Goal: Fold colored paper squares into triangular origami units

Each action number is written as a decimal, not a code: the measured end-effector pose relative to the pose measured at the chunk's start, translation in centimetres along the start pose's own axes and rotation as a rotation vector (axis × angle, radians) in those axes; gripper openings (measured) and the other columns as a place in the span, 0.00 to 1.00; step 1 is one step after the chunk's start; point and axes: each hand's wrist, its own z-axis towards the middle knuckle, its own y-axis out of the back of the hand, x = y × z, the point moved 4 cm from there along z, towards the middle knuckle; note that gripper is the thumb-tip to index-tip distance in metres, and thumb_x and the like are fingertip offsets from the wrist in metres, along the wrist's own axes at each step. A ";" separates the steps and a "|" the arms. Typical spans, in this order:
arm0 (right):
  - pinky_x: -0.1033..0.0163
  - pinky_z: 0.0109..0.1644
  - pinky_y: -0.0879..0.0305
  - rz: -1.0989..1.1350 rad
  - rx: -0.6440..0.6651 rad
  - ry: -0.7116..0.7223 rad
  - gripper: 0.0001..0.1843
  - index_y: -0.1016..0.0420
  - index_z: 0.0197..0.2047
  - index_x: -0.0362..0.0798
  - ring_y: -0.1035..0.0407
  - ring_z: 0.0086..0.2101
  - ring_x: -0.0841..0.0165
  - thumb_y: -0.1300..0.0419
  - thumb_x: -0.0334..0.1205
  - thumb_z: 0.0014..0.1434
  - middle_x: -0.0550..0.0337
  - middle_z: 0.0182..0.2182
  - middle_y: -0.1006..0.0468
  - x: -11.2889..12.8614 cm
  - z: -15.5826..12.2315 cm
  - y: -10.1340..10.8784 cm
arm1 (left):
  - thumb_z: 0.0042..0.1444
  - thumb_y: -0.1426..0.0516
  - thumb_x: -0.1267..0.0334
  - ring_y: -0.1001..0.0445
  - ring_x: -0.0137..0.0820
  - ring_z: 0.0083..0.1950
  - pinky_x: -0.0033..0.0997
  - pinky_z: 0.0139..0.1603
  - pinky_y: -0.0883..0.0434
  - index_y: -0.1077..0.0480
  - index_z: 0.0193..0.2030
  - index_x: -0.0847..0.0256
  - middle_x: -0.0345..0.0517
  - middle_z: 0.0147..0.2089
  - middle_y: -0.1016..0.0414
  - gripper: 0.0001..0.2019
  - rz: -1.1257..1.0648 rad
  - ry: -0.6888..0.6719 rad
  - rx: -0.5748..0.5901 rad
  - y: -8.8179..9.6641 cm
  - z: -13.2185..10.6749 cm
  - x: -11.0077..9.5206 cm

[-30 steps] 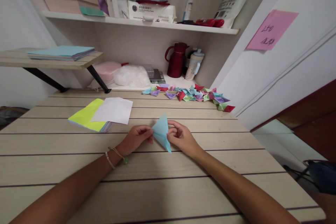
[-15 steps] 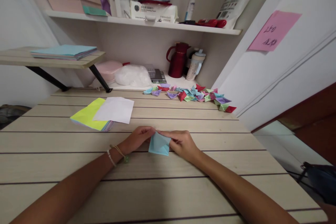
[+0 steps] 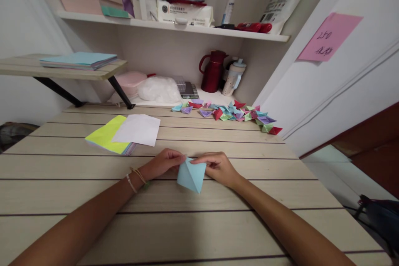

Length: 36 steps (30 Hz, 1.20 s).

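A light blue folded paper is held between my two hands above the slatted table. A crease runs slantwise down its face, and one corner points towards me. My left hand pinches its upper left corner between thumb and forefinger. From the other side, my right hand grips the upper right edge, thumb or finger lying along the top; its other fingertips are partly hidden behind the sheet. Bracelets circle my left wrist.
Left of the hands lies a stack of yellow and other coloured paper under a white sheet. Several small folded paper boats line the back right. Behind them stand a red jug and a pale bottle. A raised shelf overhangs the left.
The blue paper has opened out or turned, from a squarish shape to a kite-like one with its lower corner nearer me. Both hands stay on it, nearly in place.
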 end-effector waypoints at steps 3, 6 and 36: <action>0.70 0.23 0.36 0.100 0.029 -0.109 0.13 0.22 0.41 0.47 0.31 0.21 0.73 0.41 0.37 0.53 0.60 0.22 0.24 -0.8 -0.2 -0.3 | 0.48 0.42 0.54 0.38 0.24 0.23 0.24 0.26 0.41 0.31 0.22 0.67 0.38 0.20 0.34 0.16 -0.028 0.014 -0.055 0.0 -0.1 0.1; 0.67 0.26 0.32 0.220 0.053 -0.197 0.14 0.23 0.42 0.45 0.30 0.21 0.72 0.41 0.41 0.53 0.61 0.20 0.25 -1.1 -0.4 -0.6 | 0.47 0.41 0.54 0.40 0.23 0.22 0.23 0.24 0.42 0.33 0.20 0.66 0.37 0.19 0.37 0.16 -0.052 0.005 -0.079 0.0 0.0 0.2; 0.70 0.24 0.42 0.334 -0.114 -0.384 0.15 0.29 0.38 0.44 0.38 0.21 0.76 0.37 0.43 0.48 0.64 0.22 0.29 -2.3 0.4 -2.0 | 0.55 0.49 0.56 0.40 0.25 0.25 0.22 0.23 0.43 0.29 0.30 0.64 0.38 0.23 0.34 0.14 0.485 -0.221 -0.167 -0.9 -0.3 -0.2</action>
